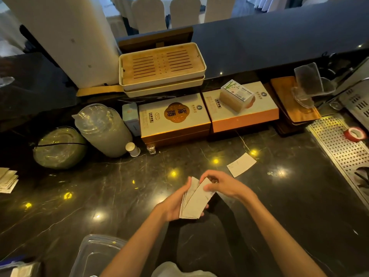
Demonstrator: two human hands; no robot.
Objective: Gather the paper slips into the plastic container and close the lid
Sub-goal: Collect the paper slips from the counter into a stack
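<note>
While my left hand [171,208] cups a fanned stack of paper slips [192,202] from below, fingers curled around its lower edge, my right hand [221,184] pinches the top corner of the front slip, thumb and fingertips closed on it. Both hands are above the dark marble counter [119,186], roughly centre.

Progress, judged from the layout: partway. Most slips look collected in hand, none in the box yet as far as I can see. One loose slip [241,164] lies flat on the counter, up and right of my right hand, apart from it. More papers [8,179] sit at the far left edge of the counter; can't tell whether they are the same slips.

Clear plastic container [95,254] is at the bottom left near my left forearm, partly cut off by the frame. Whether it is open, or that clear sheet is the lid, I cannot tell. Something pale inside the lower-left corner, too blurred to name.

Left to do, as I read it: pick up the loose slip, maybe the left pile, square the stack, drop it into the container, close the lid.
</note>
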